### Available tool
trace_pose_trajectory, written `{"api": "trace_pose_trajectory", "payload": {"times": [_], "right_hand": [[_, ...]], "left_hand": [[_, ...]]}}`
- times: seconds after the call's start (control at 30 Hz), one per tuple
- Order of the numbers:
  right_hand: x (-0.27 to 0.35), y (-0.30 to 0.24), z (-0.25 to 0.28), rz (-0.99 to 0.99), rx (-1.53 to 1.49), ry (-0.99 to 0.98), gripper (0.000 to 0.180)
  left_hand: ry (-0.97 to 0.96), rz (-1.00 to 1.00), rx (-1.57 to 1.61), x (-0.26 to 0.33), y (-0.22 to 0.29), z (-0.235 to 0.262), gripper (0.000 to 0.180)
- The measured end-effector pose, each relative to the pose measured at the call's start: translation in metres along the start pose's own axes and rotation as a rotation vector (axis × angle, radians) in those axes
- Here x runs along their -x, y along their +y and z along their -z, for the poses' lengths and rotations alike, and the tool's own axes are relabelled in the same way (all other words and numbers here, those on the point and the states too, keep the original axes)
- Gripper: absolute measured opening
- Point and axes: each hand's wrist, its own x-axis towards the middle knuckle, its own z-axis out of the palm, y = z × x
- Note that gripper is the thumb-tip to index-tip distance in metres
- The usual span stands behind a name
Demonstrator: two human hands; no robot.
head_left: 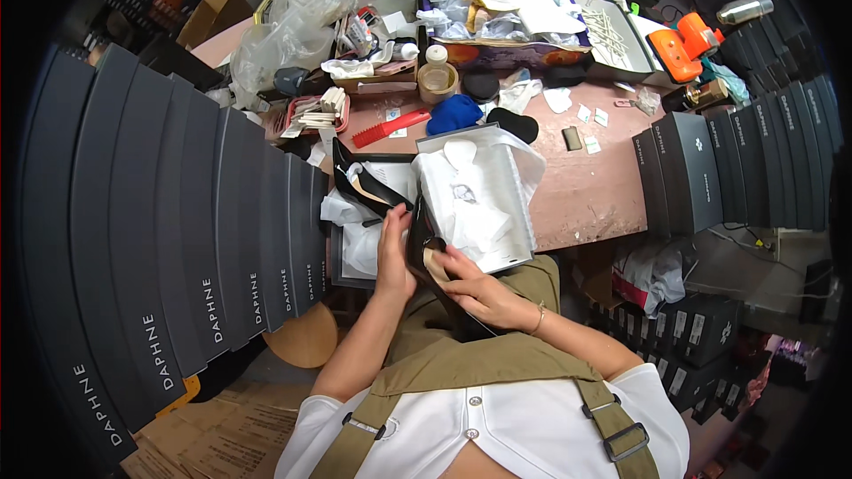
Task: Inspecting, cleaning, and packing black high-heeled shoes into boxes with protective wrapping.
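Observation:
A black high-heeled shoe (421, 229) with a pale insole is between my hands, over the near edge of the table. My left hand (395, 255) presses along the shoe's left side, thumb and fingers close to it. From the right, my right hand (484, 291) grips the shoe, its fingertips at the opening and insole. A second black high-heeled shoe (380, 192) lies just beyond my left hand, on a grey shoe box (353, 283) with white tissue in it. Overlapping that box is a white-lined tray (524, 223) holding crumpled white paper.
Tall rows of dark shoe boxes stand at the left (182, 213) and right (688, 173). Behind the tray lie a red brush (390, 128), a blue cloth (454, 115) and a jar (437, 82). An orange tape dispenser (682, 49) sits far right.

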Motion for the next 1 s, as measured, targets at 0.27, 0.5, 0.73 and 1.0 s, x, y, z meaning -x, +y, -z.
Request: {"api": "trace_pose_trajectory", "payload": {"times": [0.27, 0.5, 0.73, 1.0], "right_hand": [[-0.091, 0.099, 0.090, -0.296, 0.297, 0.473, 0.037], [-0.150, 0.189, 0.108, -0.431, 0.701, 0.554, 0.044], [-0.098, 0.030, 0.085, 0.117, 0.514, 0.468, 0.007], [-0.052, 0.007, 0.014, 0.236, 0.665, 0.082, 0.007]], "left_hand": [[-0.018, 0.385, 0.348, 0.033, -0.016, -0.011, 0.068], [0.056, 0.300, 0.301, 0.018, -0.015, -0.012, 0.065], [0.150, 0.083, 0.335, 0.007, -0.017, -0.009, 0.060], [0.030, 0.153, 0.166, 0.006, -0.012, -0.013, 0.067]]}}
